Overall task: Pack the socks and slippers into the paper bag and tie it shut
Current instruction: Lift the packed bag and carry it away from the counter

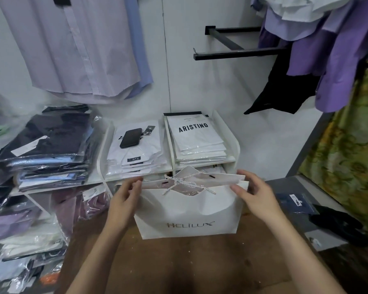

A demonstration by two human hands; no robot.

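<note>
A white paper bag point(189, 217) printed HELILUX stands upright on a brown table, centre of view. Its top edges are pressed together and a twisted white cord point(184, 182) is knotted across the top. My left hand point(125, 194) pinches the bag's upper left corner. My right hand point(250, 188) grips the upper right corner. Clear plastic shows in the gap below the knot; what lies inside the bag is hidden. No socks or slippers show outside the bag.
Behind the bag is a white shelf unit point(235, 143) with stacks of folded shirts; a black phone point(131, 137) lies on one stack. More bagged clothes point(49, 145) pile up at left. A dark packet point(296, 203) and black cloth point(338, 227) lie at right. Shirts hang above.
</note>
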